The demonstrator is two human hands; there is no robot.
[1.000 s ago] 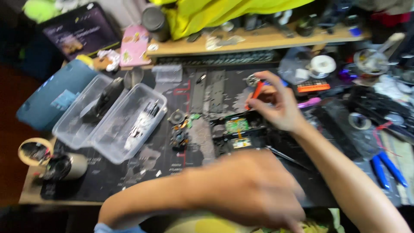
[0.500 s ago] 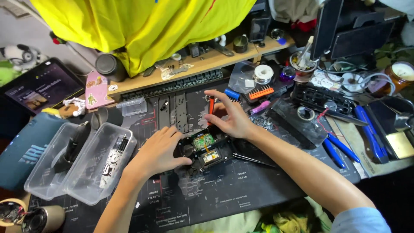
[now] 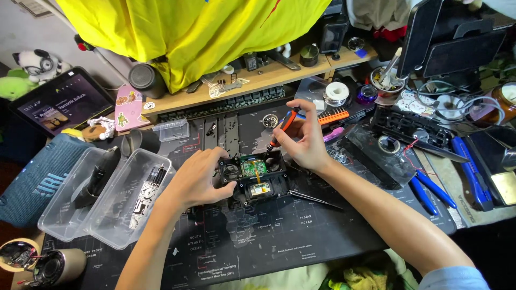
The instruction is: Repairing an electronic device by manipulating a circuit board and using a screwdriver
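head view shows your left hand (image 3: 200, 177) clamped on the left end of the opened black device (image 3: 252, 177), fingers curled over its edge, steadying it on the dark desk mat (image 3: 279, 236). the device lies at the middle of the mat with its green circuit board (image 3: 252, 167) bared. your right hand (image 3: 305, 140) grips an orange-handled screwdriver (image 3: 282, 128), held tilted, its tip down at the upper right edge of the device. a pair of tweezers (image 3: 314, 199) lies on the mat just right of the device. two clear plastic trays (image 3: 102, 196) sit side by side to the left, near your left forearm. blue-handled pliers (image 3: 430, 193) lie well to the right.
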